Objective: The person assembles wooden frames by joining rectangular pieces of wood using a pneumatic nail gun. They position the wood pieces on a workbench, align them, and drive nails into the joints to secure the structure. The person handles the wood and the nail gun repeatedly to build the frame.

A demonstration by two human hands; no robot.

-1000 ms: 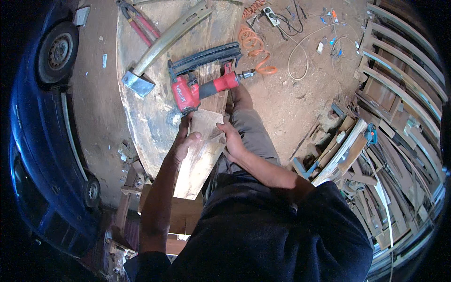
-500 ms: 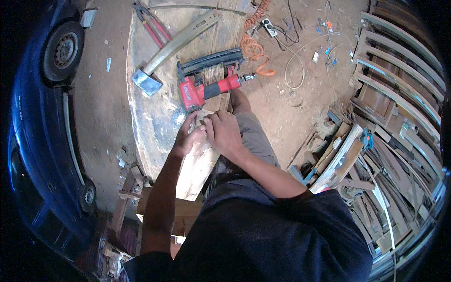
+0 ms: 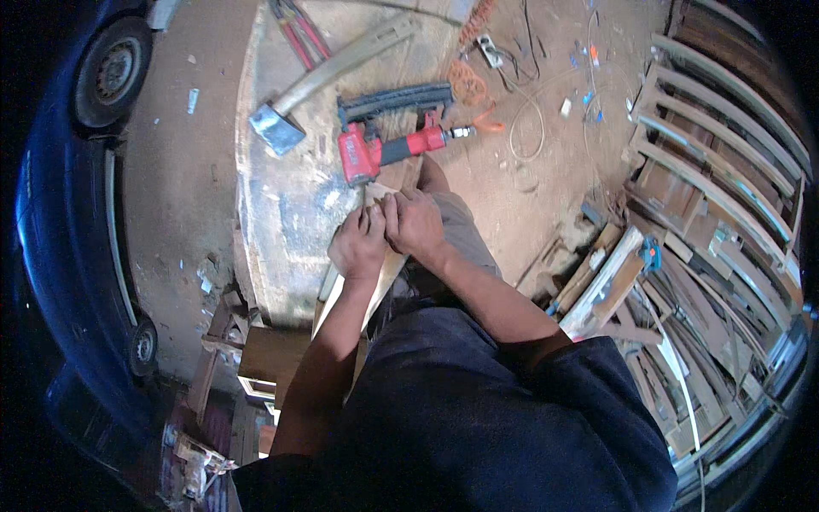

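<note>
Both hands grip a pale wooden board near its far end, above the workbench. My left hand closes on its left side with the fingers curled over the top. Right beside it, my right hand is closed on the board too, and the fingertips of the two hands nearly meet. Whatever small thing may lie between those fingertips is hidden. Just beyond the hands a red and black nail gun lies on its side, its air fitting pointing right.
The worn wooden workbench also carries a heavy hammer and red-handled pincers. An orange coiled hose and a power strip lie beyond. A blue car stands left; scrap wood is piled right.
My left hand has turned and curled its fingers over the board, closer to the right hand. The board has shifted under the hands. The whole view has moved slightly.
</note>
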